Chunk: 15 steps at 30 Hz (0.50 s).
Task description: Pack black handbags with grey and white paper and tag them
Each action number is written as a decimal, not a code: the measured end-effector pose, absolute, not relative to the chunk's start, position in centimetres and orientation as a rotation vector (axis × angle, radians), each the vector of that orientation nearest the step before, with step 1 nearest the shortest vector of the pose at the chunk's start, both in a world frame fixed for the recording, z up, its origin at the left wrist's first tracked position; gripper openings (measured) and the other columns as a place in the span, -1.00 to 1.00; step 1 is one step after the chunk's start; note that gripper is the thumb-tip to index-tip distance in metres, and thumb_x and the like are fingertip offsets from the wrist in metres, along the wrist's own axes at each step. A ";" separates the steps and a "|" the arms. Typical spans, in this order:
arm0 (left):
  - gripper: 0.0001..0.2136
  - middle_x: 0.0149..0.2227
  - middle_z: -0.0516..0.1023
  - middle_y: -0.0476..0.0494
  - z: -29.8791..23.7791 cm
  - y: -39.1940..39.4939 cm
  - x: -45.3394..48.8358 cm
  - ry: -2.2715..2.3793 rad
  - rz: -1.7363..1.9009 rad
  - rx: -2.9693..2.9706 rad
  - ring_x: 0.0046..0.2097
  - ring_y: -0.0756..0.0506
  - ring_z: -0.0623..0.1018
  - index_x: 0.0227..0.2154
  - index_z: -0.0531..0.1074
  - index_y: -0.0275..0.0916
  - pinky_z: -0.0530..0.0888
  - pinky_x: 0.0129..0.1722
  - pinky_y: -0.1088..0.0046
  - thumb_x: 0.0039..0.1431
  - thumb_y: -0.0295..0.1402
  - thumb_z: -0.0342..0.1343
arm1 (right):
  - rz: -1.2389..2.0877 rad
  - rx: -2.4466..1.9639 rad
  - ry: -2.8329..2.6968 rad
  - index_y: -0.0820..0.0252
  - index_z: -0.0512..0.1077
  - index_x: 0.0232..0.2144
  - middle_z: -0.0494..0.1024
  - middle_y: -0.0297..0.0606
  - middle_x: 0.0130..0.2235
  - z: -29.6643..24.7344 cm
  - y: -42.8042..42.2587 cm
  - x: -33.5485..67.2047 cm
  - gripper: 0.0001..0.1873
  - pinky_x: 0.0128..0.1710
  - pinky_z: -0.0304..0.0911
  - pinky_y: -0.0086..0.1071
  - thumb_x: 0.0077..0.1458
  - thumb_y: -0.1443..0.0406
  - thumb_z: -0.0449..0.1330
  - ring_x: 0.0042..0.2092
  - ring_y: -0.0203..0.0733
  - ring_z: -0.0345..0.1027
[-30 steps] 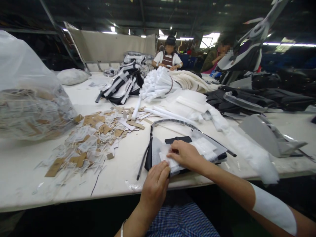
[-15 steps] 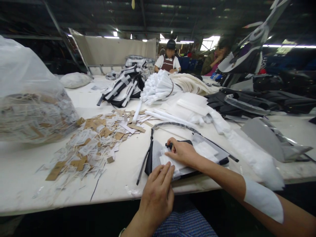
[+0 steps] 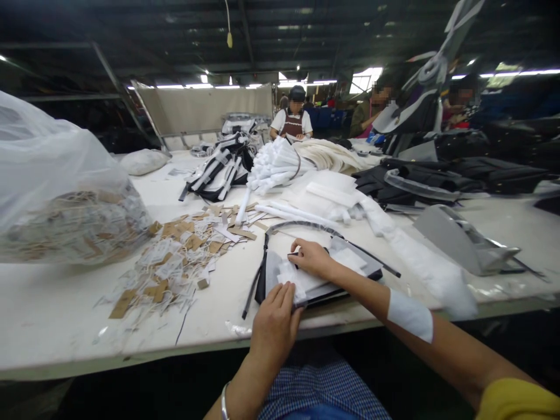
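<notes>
In front of me on the table lies a bag with black edges and a grey face point(image 3: 272, 265), its strap point(image 3: 301, 224) arched behind it. Thin white wrapping sheets point(image 3: 347, 259) cover part of it. My left hand point(image 3: 275, 318) rests at the bag's front left, fingers stretched out together on the crumpled white wrapping, thumb apart. Over the middle of the bag, my right hand point(image 3: 311, 258) has thumb and forefinger pinched at a small black piece point(image 3: 294, 256) of the bag. Its other fingers are curled, and part of that piece is hidden.
Loose paper tags point(image 3: 175, 256) are strewn left of the bag, beside a clear plastic sack point(image 3: 83, 216) of more tags. Behind lie bundled white rolls point(image 3: 275, 166) and wrapped bags point(image 3: 219, 169). A grey piece point(image 3: 464, 239) stands right. A co-worker point(image 3: 294, 119) sits across the table.
The view has tilted up and shifted, showing my yellow sleeve and bracelet more fully. My hands keep nearly the same places on the bag, the right still pinching the black piece.
</notes>
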<state>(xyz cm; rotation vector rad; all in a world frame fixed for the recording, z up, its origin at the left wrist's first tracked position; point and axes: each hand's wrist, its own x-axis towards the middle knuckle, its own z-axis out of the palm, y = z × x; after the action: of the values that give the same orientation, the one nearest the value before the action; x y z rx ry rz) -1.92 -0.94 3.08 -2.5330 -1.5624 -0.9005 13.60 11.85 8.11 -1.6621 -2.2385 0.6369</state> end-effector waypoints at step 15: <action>-0.34 0.08 0.55 -0.12 0.3 2.6 -5.3 -0.907 -0.779 -2.604 0.02 -0.13 0.59 0.39 -0.11 -0.20 0.54 -0.02 0.40 0.30 -0.42 0.02 | 0.071 -2.131 -1.276 0.25 0.51 -0.12 0.53 -0.01 0.05 14.2 6.8 49.4 -0.71 0.15 0.21 -0.22 0.21 0.24 0.09 0.10 0.01 0.39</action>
<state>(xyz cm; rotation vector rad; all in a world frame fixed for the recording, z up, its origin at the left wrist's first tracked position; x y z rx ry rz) -5.34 2.61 0.27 -2.6037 -0.9072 -0.7789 49.37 6.81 14.23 -2.1306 -1.2760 0.0714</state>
